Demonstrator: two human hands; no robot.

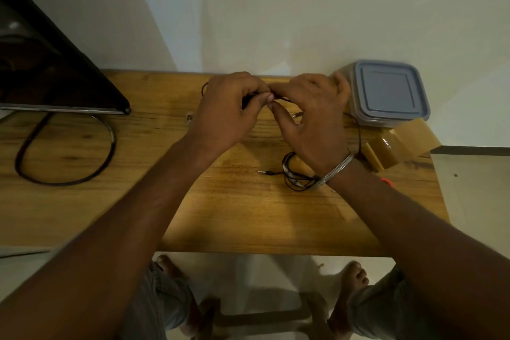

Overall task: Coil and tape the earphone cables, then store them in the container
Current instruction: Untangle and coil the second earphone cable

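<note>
Over the back of the wooden table (220, 215), my left hand (229, 110) grips a bundle of black earphone cable (249, 97) with curled fingers. Thumb and forefinger of my right hand (309, 116) pinch the same cable where the two hands meet. Loose cable loops out behind the left hand and its jack lies by the right fingers. A second earphone coil (294, 174), bound with pale tape, lies on the table under my right wrist, its jack pointing left. The clear container (386, 96) with a grey-blue lid stands shut at the back right. A roll of brown tape (392, 149) lies in front of it.
A dark monitor (49, 69) stands at the left with a thick black cable (66, 146) looped on the table below it. A small red object (386, 181) peeks out beside my right forearm. The wall runs right behind the table. My feet and a stool show below the front edge.
</note>
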